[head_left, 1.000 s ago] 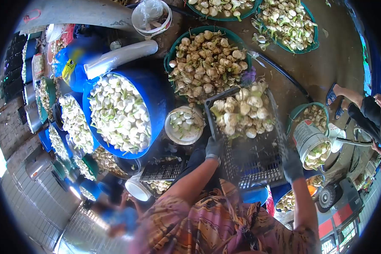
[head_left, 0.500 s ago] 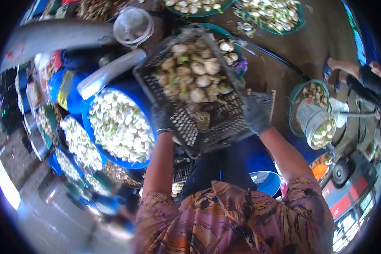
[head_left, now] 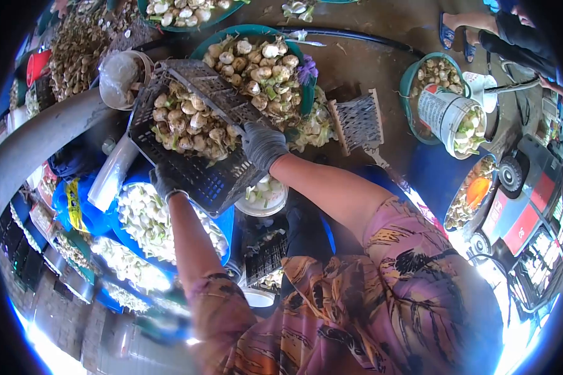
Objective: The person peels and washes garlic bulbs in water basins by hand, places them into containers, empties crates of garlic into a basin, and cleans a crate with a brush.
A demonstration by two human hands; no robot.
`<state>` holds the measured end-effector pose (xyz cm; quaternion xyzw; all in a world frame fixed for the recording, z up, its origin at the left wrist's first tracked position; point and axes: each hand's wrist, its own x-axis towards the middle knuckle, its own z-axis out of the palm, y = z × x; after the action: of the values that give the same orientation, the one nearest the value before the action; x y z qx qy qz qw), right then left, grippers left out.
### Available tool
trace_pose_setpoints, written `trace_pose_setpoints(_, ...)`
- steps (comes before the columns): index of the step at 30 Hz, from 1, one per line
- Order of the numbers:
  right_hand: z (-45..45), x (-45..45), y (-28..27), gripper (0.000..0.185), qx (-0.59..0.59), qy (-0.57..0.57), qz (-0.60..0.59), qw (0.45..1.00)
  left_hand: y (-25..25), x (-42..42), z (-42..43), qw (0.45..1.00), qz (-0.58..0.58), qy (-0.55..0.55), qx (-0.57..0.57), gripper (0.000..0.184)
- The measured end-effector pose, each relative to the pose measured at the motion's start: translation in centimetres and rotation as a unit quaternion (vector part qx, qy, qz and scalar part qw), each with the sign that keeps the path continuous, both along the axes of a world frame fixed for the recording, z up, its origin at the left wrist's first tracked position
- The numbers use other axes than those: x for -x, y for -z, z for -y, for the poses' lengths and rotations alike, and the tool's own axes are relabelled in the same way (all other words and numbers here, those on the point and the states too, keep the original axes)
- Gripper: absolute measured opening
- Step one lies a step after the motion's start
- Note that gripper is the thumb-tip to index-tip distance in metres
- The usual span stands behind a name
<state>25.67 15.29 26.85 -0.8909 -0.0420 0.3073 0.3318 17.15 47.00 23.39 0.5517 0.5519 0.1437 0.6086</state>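
Observation:
Between my gloved hands is a black plastic crate [head_left: 213,187], tilted, with soil-stained garlic bulbs [head_left: 184,122] heaped toward its far end. My left hand [head_left: 164,180] wraps around the near left side of the crate. On the opposite side, my right hand [head_left: 263,145] grips the rim, fingers curled over it. Just past the crate stands a green tub [head_left: 309,97] full of unpeeled bulbs. Below it, a blue barrel [head_left: 226,232] holds cleaned white bulbs, partly hidden by my left forearm and the crate. A white bucket [head_left: 263,207] with white bulbs shows under the crate.
A thick grey pipe [head_left: 50,134] crosses at left, near a clear plastic container [head_left: 122,78]. At right are a wire-strung wooden frame [head_left: 358,122], a tilted white bucket [head_left: 441,112] over a green basin, a blue barrel [head_left: 435,178] and a wheeled red-grey machine [head_left: 522,206]. Another person's legs [head_left: 481,37] show.
The crate has moved left in view and turned, its far end now near the clear container. Both hands keep hold of it. The green tub behind it shows more fully.

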Motion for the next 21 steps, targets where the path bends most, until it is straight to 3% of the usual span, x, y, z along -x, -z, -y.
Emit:
trace_pose_setpoints(4,-0.1,-2.7,-2.1,0.034,0.019,-0.012,-0.123,0.992,-9.0,-5.4,6.6,0.981,0.168,0.054,0.076,0.038)
trace_pose_setpoints(7,0.6,-2.3,-2.1,0.051,-0.032,-0.057,-0.124,0.99,-18.0,-8.7,17.4,0.947,0.249,0.112,0.173,0.046)
trace_pose_setpoints(8,1.8,-2.8,-3.6,0.054,-0.02,-0.055,-0.158,0.986,-12.1,-5.0,14.3,0.969,0.106,0.204,0.092,0.055)
trace_pose_setpoints(9,3.3,-3.4,-5.3,0.058,-0.01,-0.058,-0.19,0.98,-10.9,-2.7,15.7,0.949,0.09,0.301,-0.035,0.061)
trace_pose_setpoints(11,8.0,-4.1,-7.8,0.063,-0.021,-0.109,-0.186,0.976,-17.0,-2.9,22.2,0.957,0.016,0.282,0.063,0.053)
trace_pose_setpoints(12,10.9,-4.4,-9.6,0.059,0.016,-0.112,-0.151,0.982,-15.8,-0.9,22.8,0.943,-0.014,0.333,0.019,0.057)
trace_pose_setpoints(14,16.8,-7.1,-14.6,0.048,0.082,-0.123,-0.141,0.979,-15.9,0.9,25.0,0.941,0.009,0.335,0.05,0.05)
trace_pose_setpoints(16,24.1,-8.3,-18.3,0.03,0.09,-0.293,0.038,0.951,-17.1,3.0,25.8,0.876,-0.011,0.456,-0.159,0.045)
trace_pose_setpoints(17,27.2,-9.7,-19.1,0.032,0.209,-0.345,0.044,0.914,-16.9,3.4,26.6,0.865,-0.005,0.474,-0.165,0.045)
trace_pose_setpoints(18,29.5,-11.0,-22.6,0.03,0.144,-0.168,-0.069,0.973,-17.0,3.5,27.3,0.856,0.0,0.487,-0.173,0.045)
trace_pose_setpoints(19,31.4,-11.9,-26.0,0.031,0.065,0.035,-0.144,0.987,-18.5,3.6,27.5,0.855,-0.048,0.494,-0.154,0.046)
trace_pose_setpoints(21,35.1,-11.5,-28.6,0.034,0.094,0.043,0.003,0.995,-21.0,3.0,27.7,0.844,-0.134,0.509,-0.105,0.047)
